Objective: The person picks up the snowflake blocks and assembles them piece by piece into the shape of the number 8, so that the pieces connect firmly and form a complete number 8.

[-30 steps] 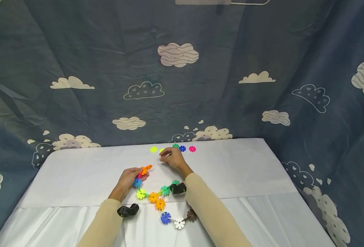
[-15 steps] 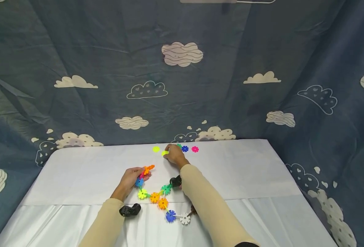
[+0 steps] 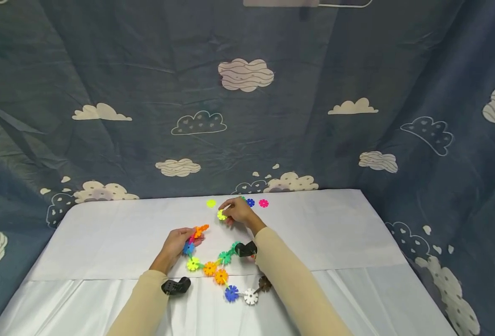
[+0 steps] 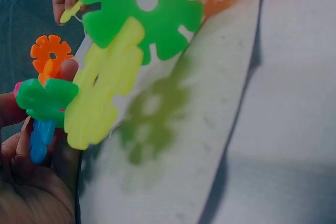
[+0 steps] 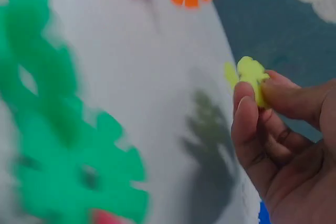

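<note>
My right hand (image 3: 240, 211) pinches a yellow notched flower disc (image 5: 252, 77) between thumb and fingers, above the far part of the table. At the middle left, my left hand (image 3: 175, 247) holds one end of a chain of interlocked flower discs, close to its pink and orange (image 3: 198, 232) pieces. From there the chain runs through a blue disc (image 3: 188, 248), a yellow one (image 3: 193, 264) and an orange one (image 3: 209, 269). One branch goes to green discs (image 3: 224, 257), another down to blue, white (image 3: 251, 296) and brown (image 3: 265, 283). My right forearm partly covers the chain.
Loose discs lie along the back of the white-covered table (image 3: 314, 233): yellow (image 3: 211, 203), green partly behind my right hand, blue (image 3: 250, 202) and pink (image 3: 264, 203). A dark curtain (image 3: 306, 140) with cloud prints hangs behind the table. Both wrists carry black cameras.
My right hand reached to the back row, took hold of a yellow disc, and has lifted and drawn it slightly back. The left hand keeps its hold on the chain.
</note>
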Available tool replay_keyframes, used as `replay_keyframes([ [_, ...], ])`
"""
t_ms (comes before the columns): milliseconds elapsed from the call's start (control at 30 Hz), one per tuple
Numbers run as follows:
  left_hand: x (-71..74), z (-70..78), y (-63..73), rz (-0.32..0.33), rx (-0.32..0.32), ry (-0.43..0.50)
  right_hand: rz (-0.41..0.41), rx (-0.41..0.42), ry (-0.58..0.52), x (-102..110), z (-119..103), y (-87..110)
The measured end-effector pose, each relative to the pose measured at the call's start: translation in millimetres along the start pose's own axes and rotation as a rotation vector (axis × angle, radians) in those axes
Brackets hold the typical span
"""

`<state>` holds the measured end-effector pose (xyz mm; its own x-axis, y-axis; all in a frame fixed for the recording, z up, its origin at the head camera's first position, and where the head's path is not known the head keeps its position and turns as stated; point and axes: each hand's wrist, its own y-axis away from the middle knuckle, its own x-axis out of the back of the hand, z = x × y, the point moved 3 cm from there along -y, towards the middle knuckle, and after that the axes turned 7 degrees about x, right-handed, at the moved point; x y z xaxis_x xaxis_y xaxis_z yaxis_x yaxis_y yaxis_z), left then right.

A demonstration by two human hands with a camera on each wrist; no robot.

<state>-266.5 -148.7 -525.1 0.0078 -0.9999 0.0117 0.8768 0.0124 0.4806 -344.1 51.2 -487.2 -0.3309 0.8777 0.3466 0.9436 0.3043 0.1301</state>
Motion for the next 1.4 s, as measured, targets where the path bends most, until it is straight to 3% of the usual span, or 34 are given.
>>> replay_keyframes([
  [400,-1.3,1.7,5.9,-0.002,0.004,0.03,0.003,0.013,-0.144,-26,3,21.3],
  [1000,-1.3,1.7,3.0,0.035,0.044,0.003,0.075,-0.001,-0.183,-36,4,19.4],
  [1400,-1.6,0.8,2.6,0.027,0.039,0.012,0.093,-0.019,-0.22,-39,5,20.3],
])
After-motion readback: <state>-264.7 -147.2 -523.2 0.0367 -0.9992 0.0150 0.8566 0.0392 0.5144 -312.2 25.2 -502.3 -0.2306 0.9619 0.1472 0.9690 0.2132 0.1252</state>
